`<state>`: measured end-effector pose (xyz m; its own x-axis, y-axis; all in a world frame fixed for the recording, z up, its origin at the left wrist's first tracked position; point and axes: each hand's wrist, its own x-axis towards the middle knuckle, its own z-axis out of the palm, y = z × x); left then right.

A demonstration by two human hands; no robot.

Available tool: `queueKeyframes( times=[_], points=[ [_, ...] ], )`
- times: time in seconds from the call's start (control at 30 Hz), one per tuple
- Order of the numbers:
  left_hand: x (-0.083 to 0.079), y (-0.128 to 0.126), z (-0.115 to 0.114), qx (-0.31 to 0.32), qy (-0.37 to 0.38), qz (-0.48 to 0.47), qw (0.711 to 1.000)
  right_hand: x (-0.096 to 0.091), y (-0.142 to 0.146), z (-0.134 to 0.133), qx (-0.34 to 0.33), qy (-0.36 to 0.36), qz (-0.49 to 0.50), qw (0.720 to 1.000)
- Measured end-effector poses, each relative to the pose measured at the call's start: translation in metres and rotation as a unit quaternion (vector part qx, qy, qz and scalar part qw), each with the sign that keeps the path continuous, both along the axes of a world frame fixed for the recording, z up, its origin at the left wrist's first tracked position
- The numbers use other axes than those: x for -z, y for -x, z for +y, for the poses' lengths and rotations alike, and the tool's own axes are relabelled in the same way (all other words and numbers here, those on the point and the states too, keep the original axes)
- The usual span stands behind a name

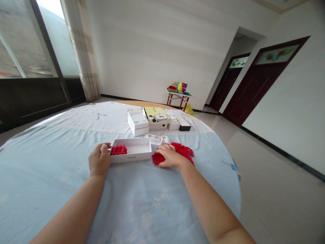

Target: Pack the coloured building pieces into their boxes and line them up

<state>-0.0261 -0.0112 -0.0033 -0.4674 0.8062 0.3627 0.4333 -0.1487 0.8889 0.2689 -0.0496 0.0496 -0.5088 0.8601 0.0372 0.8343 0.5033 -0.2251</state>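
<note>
A shallow white box (139,157) lies open on the table, with red notched plastic pieces (119,149) in its left end. My left hand (98,160) is closed on the box's left end, its thumb near the rim; a bit of red shows by its fingers, which are partly hidden. To the right of the box is a heap of red notched pieces (186,151). My right hand (169,156) lies over the heap's near left side, thumb and fingers curved round a red plastic piece (157,158).
Behind the open box stand white boxes (138,124), a yellow cartoon box (156,117), a black-and-white box (184,124) and a white tray insert (154,139). A floral cloth (142,203) covers the round table. A small side table (179,94) stands by the wall.
</note>
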Motion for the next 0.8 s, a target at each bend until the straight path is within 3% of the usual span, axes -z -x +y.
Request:
queueKeyframes(
  times=[0.17,0.37,0.57,0.8],
  points=[
    [-0.001,-0.001,0.0,-0.004,0.004,-0.002,1.0,-0.001,-0.002,0.002,0.012,-0.012,0.01,1.0],
    [-0.003,-0.003,-0.002,-0.002,-0.003,-0.007,1.0,-0.014,-0.031,0.009,0.07,-0.066,0.039,0.995],
    [-0.003,-0.002,-0.002,0.0,0.002,-0.003,1.0,-0.009,-0.029,0.005,0.02,0.01,0.003,1.0],
    [-0.002,-0.003,-0.001,-0.002,0.004,-0.015,1.0,0.001,-0.021,0.004,0.028,0.056,-0.033,0.997]
  ],
)
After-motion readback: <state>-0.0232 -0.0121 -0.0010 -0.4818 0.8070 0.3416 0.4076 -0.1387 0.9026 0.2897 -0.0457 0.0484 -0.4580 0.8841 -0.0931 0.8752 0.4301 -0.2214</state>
